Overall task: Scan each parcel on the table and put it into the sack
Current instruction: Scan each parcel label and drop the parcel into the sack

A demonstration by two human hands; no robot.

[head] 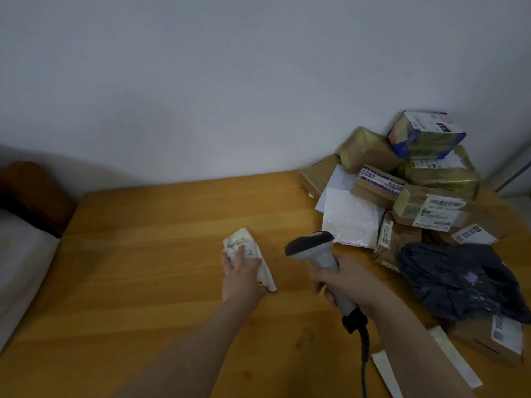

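A plain, pale grey-white wall (230, 67) fills the upper half of the view, bare and evenly toned, with a soft darker shadow low on its left part. Below it lies a honey-coloured wooden surface (143, 254), its grain running from side to side and its far edge meeting the wall. Past the surface's left edge stands a dark brown wooden piece of furniture (31, 193), too blurred to identify, and beside it lies a pale padded cushion or mattress (20, 259). At the far right a lighter slanted strip (514, 173) runs along the wall. The light is dim and diffuse.
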